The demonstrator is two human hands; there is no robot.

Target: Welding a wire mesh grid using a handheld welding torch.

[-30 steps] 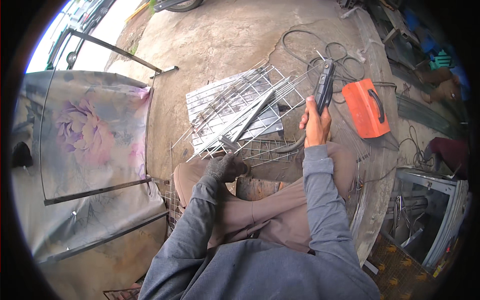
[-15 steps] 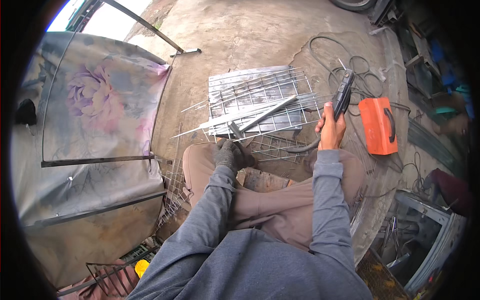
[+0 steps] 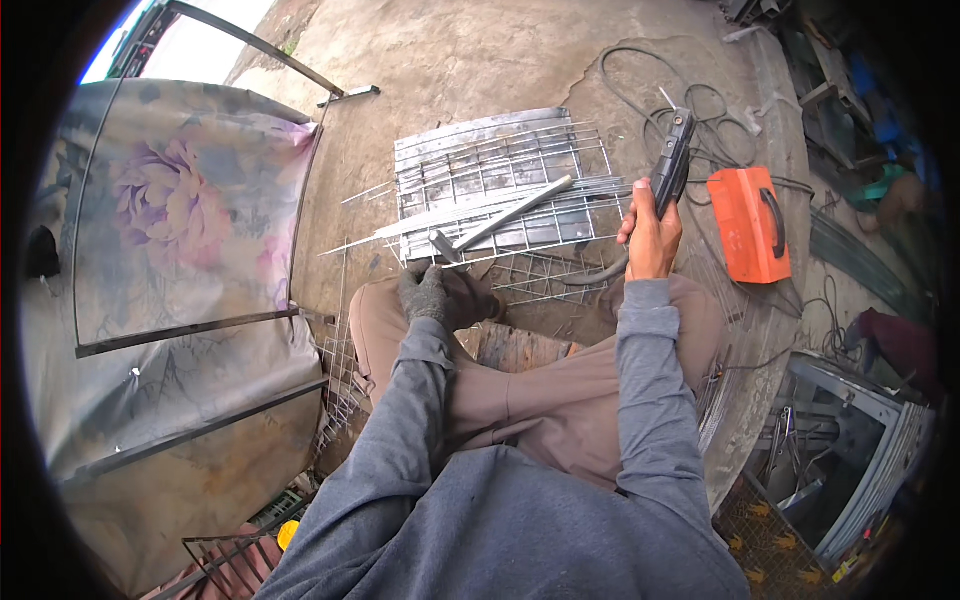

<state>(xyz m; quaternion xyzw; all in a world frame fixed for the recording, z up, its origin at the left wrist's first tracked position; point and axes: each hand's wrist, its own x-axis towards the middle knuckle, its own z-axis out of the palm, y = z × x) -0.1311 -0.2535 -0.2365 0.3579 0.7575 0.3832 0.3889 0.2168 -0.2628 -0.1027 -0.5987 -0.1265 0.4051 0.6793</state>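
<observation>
My right hand [image 3: 654, 240], bare, is closed round a black welding electrode holder [image 3: 674, 165], held upright with a short pale electrode stub pointing up from its tip. A thick dark cable runs below that hand. My left hand [image 3: 428, 297], in a dark grey glove, is closed at the near left edge of a wire grid panel [image 3: 480, 175]; its fingertips are partly hidden. The panel lies over a flat grey metal sheet [image 3: 425, 150]. Across the panel rest a bundle of thin metal rods [image 3: 420, 228] and a hammer [image 3: 515, 212], its head near my left hand.
An orange case with a black handle [image 3: 748, 225] stands at the right, beside coiled cable [image 3: 715, 105]. Another wire grid [image 3: 545, 278] lies near my legs. At the left hangs a flowered sheet [image 3: 190, 220] on a metal frame. Metal frames [image 3: 860, 440] lean at the lower right.
The whole view has shifted slightly, so the things appear a little higher and further left. Both hands keep their hold, with no clear movement relative to the panel.
</observation>
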